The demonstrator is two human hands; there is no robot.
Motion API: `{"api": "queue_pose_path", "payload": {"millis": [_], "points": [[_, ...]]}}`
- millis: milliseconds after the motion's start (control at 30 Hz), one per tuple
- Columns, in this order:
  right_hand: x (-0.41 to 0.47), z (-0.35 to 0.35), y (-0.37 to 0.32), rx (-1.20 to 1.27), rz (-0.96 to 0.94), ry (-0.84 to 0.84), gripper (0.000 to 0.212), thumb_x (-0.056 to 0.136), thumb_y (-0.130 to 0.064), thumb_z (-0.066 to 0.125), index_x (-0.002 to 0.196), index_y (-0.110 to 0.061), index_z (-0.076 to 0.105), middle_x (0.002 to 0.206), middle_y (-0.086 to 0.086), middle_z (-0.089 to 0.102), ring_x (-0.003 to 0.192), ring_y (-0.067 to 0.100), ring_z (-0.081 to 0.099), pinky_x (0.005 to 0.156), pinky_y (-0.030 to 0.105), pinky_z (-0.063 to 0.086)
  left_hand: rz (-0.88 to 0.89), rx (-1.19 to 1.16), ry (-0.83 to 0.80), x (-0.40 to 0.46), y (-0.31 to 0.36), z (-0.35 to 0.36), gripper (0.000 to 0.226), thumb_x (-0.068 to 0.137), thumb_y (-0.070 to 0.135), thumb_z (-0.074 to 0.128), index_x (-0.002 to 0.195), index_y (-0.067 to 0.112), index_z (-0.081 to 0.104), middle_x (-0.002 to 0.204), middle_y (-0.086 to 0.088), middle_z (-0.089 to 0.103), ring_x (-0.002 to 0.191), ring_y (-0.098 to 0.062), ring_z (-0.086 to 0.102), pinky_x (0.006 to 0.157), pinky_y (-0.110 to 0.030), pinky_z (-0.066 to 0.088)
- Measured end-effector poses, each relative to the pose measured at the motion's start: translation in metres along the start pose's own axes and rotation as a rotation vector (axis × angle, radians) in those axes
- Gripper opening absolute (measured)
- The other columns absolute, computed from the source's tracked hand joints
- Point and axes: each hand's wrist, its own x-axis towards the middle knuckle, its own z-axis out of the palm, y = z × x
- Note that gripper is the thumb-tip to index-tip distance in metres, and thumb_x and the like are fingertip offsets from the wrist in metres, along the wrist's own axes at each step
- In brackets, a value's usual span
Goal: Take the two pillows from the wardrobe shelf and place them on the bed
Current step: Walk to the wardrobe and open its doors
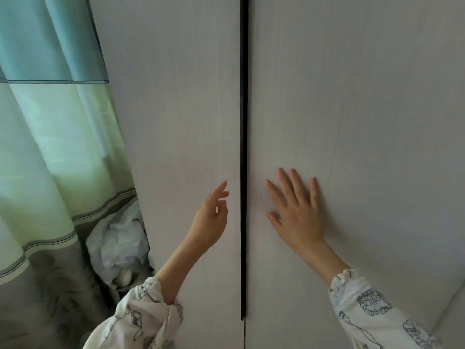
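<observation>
On closed wardrobe doors [176, 109]: right hand [295, 210] flat, grip released; left hand [211, 220] near gap, grip released.

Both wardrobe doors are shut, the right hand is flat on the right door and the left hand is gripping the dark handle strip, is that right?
Not quite. In the head view the left hand grips nothing; its fingers hang loose beside the dark handle strip. The right hand does lie flat on the right door, and both doors are shut.
</observation>
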Motion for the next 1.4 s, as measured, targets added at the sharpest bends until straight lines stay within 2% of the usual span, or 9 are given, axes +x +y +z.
{"api": "queue_pose_path", "payload": {"millis": [200, 333, 500, 700, 900, 1067, 1200, 1300, 1400], "points": [[0.0, 0.015, -0.001, -0.052, 0.01, 0.089, 0.082, 0.075, -0.042, 0.065, 0.146, -0.024, 0.026, 0.155, 0.004, 0.01, 0.144, 0.025, 0.009, 0.115, 0.053, -0.003, 0.025, -0.088, -0.08, 0.018, -0.009, 0.016, 0.044, 0.097, 0.009, 0.033, 0.139, 0.022, 0.035, 0.126, -0.001, 0.054, 0.113, -0.01, 0.053, 0.09, -0.019, 0.041], [-0.001, 0.008, -0.006, -0.045, 0.037, 0.085, 0.082, 0.073, -0.033, 0.068, 0.145, -0.023, 0.03, 0.155, 0.004, 0.012, 0.144, 0.026, 0.011, 0.115, 0.054, 0.002, 0.047, -0.19, -0.11, 0.021, -0.008, 0.023, 0.045, 0.094, 0.004, 0.034, 0.135, 0.024, 0.04, 0.121, -0.003, 0.053, 0.104, -0.005, 0.054, 0.073, -0.002, 0.039], [0.002, 0.001, -0.012, -0.091, 0.082, 0.044, 0.085, 0.068, -0.031, 0.074, 0.142, -0.024, 0.035, 0.154, 0.006, 0.027, 0.142, 0.028, 0.023, 0.113, 0.057, 0.008, -0.003, -0.289, -0.218, 0.027, -0.007, 0.019, 0.045, 0.094, 0.002, 0.034, 0.135, 0.019, 0.038, 0.123, -0.008, 0.051, 0.1, -0.007, 0.052, 0.078, -0.01, 0.041], [0.003, -0.015, -0.022, -0.18, 0.145, -0.139, 0.098, 0.062, -0.02, 0.079, 0.145, -0.025, 0.027, 0.156, 0.007, 0.02, 0.143, 0.03, 0.017, 0.112, 0.059, 0.012, -0.021, -0.498, -0.305, 0.005, -0.006, -0.004, 0.046, 0.09, -0.008, 0.027, 0.128, 0.014, 0.041, 0.099, 0.001, 0.053, 0.095, -0.015, 0.053, 0.086, -0.029, 0.045], [0.011, -0.044, -0.035, -0.161, 0.235, -0.399, 0.095, 0.073, -0.013, 0.071, 0.148, -0.026, 0.013, 0.159, 0.005, -0.003, 0.145, 0.028, -0.002, 0.11, 0.055, 0.019, -0.017, -0.592, -0.413, -0.023, -0.012, -0.048, 0.039, 0.092, -0.004, 0.029, 0.121, 0.017, 0.045, 0.089, 0.004, 0.056, 0.075, 0.006, 0.06, 0.067, -0.012, 0.05], [0.017, -0.066, -0.08, 0.379, 0.496, -0.502, 0.065, 0.089, -0.022, 0.054, 0.146, -0.024, 0.022, 0.159, 0.002, -0.001, 0.145, 0.022, 0.0, 0.11, 0.058, 0.01, -0.072, -0.636, -0.452, -0.044, -0.012, -0.079, 0.04, 0.091, -0.003, 0.033, 0.121, 0.018, 0.048, 0.09, 0.002, 0.057, 0.087, -0.006, 0.059, 0.07, -0.015, 0.051], [-0.012, -0.082, -0.134, 1.097, 0.66, -0.402, 0.045, 0.096, -0.007, 0.04, 0.141, -0.015, 0.038, 0.148, 0.005, 0.037, 0.137, 0.02, 0.033, 0.107, 0.018, 0.023, -0.079, -0.656, -0.458, -0.059, -0.017, -0.102, 0.037, 0.091, 0.0, 0.037, 0.122, 0.016, 0.049, 0.101, -0.006, 0.06, 0.097, -0.013, 0.06, 0.081, -0.022, 0.051], [-0.021, -0.098, -0.161, 1.335, 0.75, -0.368, 0.041, 0.098, -0.01, 0.037, 0.138, -0.018, 0.042, 0.132, 0.004, 0.054, 0.121, 0.019, 0.052, 0.105, 0.029, 0.038, -0.064, -0.657, -0.411, -0.073, -0.019, -0.114, 0.037, 0.092, 0.002, 0.036, 0.122, 0.018, 0.05, 0.105, -0.008, 0.061, 0.098, -0.012, 0.062, 0.083, -0.026, 0.051], [-0.023, -0.112, -0.176, 1.413, 0.734, -0.425, 0.042, 0.098, -0.017, 0.04, 0.137, -0.031, 0.041, 0.119, -0.012, 0.055, 0.119, 0.013, 0.051, 0.101, 0.029, 0.039, -0.082, -0.662, -0.34, -0.085, -0.018, -0.118, 0.042, 0.092, 0.001, 0.034, 0.126, 0.019, 0.05, 0.106, -0.005, 0.061, 0.101, -0.012, 0.061, 0.087, -0.027, 0.05]]}}
